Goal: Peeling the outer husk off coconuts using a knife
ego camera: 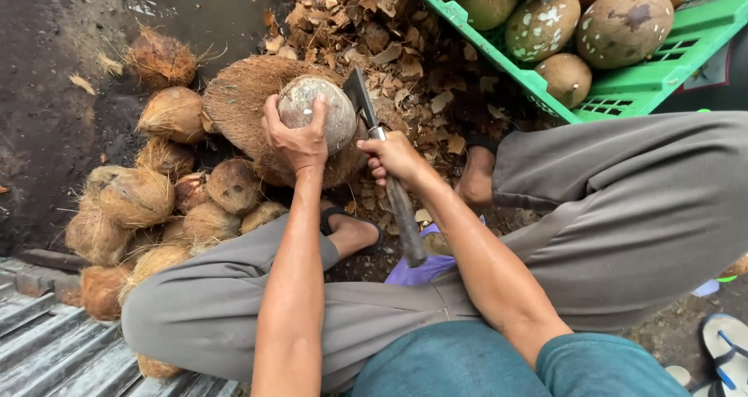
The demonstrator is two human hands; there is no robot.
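My left hand [298, 141] grips a partly peeled coconut [321, 110] from above, holding it on a round, fibre-covered chopping block [245, 93]. My right hand [396, 158] is closed around the handle of a cleaver-like knife [366, 107]. The knife's blade rests against the coconut's right side and its handle slants down toward my lap. Both forearms reach out over my grey trousers, and my sandalled feet rest just below the block.
A pile of several brown husked coconuts [156, 202] lies at the left on dark ground. A green plastic crate [623, 93] with peeled coconuts stands at the upper right. Shell chips [389, 31] litter the ground behind the block. A sandal [725, 350] lies at the lower right.
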